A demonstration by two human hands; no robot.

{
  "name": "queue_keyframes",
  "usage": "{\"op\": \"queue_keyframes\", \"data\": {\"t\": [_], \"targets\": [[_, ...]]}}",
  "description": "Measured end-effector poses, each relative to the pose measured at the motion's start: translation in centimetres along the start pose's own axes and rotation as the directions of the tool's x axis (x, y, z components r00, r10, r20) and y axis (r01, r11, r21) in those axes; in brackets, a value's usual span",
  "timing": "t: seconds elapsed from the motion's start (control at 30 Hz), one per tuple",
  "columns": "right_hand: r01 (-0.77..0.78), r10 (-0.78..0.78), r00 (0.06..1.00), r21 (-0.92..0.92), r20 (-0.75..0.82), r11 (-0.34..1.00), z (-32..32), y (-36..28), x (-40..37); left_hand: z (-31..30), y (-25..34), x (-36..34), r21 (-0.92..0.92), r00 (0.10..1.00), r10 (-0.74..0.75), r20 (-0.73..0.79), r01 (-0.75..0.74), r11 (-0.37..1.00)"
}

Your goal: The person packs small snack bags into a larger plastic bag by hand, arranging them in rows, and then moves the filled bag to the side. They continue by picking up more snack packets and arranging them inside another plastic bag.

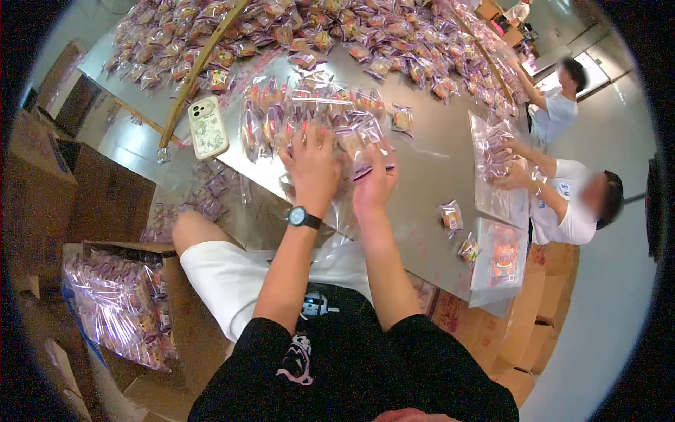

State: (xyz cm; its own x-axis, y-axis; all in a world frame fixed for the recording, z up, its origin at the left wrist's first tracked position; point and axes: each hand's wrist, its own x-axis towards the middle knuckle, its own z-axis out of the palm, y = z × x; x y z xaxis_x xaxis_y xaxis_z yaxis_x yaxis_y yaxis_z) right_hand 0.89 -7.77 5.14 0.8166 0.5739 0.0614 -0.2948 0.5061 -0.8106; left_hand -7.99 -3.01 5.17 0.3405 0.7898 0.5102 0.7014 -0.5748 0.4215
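A large clear plastic bag [264,119] filled with several small purple-edged packets lies on the metal table [429,169] in front of me. My left hand [313,162], with a watch on the wrist, rests on the bag's near side, its fingers spread over the packets. In my right hand [375,172] is a small wrapped packet [356,144], held at the bag's right edge with my fingers bent round it. One loose packet [402,119] lies just right of the bag. The plastic partly hides my fingertips.
A big heap of packets [316,28] covers the table's far side, behind wooden strips. A phone [208,128] lies to the left. Flat plastic bags [498,257] and two loose packets are at right. An open carton holds filled bags [119,309] at lower left. Two co-workers are at right.
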Motion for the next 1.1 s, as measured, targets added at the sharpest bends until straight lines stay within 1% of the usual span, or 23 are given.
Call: {"op": "queue_keyframes", "data": {"t": [0.07, 0.1, 0.2, 0.23, 0.3, 0.33, 0.37, 0.43, 0.53, 0.63, 0.67, 0.7, 0.8, 0.87, 0.93, 1.0, 1.1], "targets": [[-0.003, 0.006, 0.999, 0.053, -0.042, 0.999, -0.1, 0.1, 0.1, 1.5, 0.3, 0.7, 0.088, 0.999, 0.022, 0.039, -0.025, 0.996], [0.000, 0.004, 0.999, 0.065, -0.053, 0.998, -0.4, 0.6, 0.4, 2.1, 0.5, 1.1, 0.183, 0.999, 0.037, 0.036, -0.043, 0.982], [0.040, -0.033, 0.996, 0.087, -0.083, 0.995, 0.3, 1.2, 0.9, 3.3, 0.9, 1.7, 0.278, 0.998, -0.022, 0.067, 0.002, 0.961], [0.058, -0.049, 0.994, 0.086, -0.100, 0.995, 0.6, 1.2, 0.9, 3.6, 1.1, 1.8, 0.217, 0.997, -0.040, 0.071, 0.023, 0.976], [0.070, -0.072, 0.984, -0.018, -0.165, 0.997, 0.1, 2.4, 1.4, 3.6, 1.2, 1.8, 0.157, 0.995, -0.052, 0.080, 0.039, 0.987], [0.064, -0.068, 0.981, -0.025, -0.179, 0.998, 0.0, 2.8, 2.0, 3.5, 1.2, 2.0, 0.129, 0.996, -0.054, 0.078, 0.043, 0.991], [0.059, -0.064, 0.979, -0.033, -0.193, 0.998, 0.5, 2.8, 2.4, 3.8, 1.2, 2.4, 0.132, 0.996, -0.059, 0.060, 0.050, 0.990], [0.014, -0.009, 0.981, 0.026, -0.195, 1.000, 1.3, 2.1, 1.8, 4.9, 0.9, 2.0, 0.142, 0.997, -0.069, 0.028, 0.064, 0.988], [0.015, -0.011, 0.986, 0.023, -0.165, 1.000, 0.1, 3.2, 3.1, 5.2, 0.7, 2.3, 0.145, 0.997, -0.077, 0.031, 0.072, 0.987], [0.068, -0.071, 0.991, -0.029, -0.113, 0.997, -0.7, 3.7, 4.0, 4.1, 0.5, 2.4, 0.083, 0.998, -0.056, -0.025, 0.058, 0.995], [0.104, -0.112, 0.987, -0.070, -0.112, 0.992, -0.9, 4.1, 4.4, 3.8, 0.4, 2.6, 0.062, 0.998, -0.052, -0.042, 0.055, 0.997], [0.138, -0.151, 0.982, -0.114, -0.115, 0.984, -1.2, 4.5, 4.6, 3.5, 0.3, 2.7, 0.071, 0.998, -0.034, -0.056, 0.038, 0.997], [0.237, -0.269, 0.958, -0.248, -0.101, 0.939, -2.5, 5.2, 4.9, 2.9, 0.3, 2.5, 0.189, 0.999, -0.046, 0.017, 0.042, 0.981], [0.257, -0.292, 0.950, -0.254, -0.112, 0.933, -3.2, 5.5, 5.1, 3.3, -0.1, 2.5, 0.150, 0.998, -0.057, 0.005, 0.055, 0.987], [0.234, -0.261, 0.952, -0.172, -0.159, 0.957, -3.7, 6.2, 5.1, 3.4, -0.5, 2.6, 0.113, 0.997, -0.073, 0.008, 0.072, 0.991], [0.262, -0.291, 0.941, -0.169, -0.173, 0.950, -3.6, 6.4, 4.6, 2.8, -0.4, 2.6, 0.075, 0.995, -0.095, 0.035, 0.092, 0.993], [0.266, -0.302, 0.933, -0.192, -0.196, 0.945, -2.8, 5.3, 3.6, 2.2, -0.5, 2.9, 0.092, 0.995, -0.086, 0.041, 0.082, 0.992]]}}
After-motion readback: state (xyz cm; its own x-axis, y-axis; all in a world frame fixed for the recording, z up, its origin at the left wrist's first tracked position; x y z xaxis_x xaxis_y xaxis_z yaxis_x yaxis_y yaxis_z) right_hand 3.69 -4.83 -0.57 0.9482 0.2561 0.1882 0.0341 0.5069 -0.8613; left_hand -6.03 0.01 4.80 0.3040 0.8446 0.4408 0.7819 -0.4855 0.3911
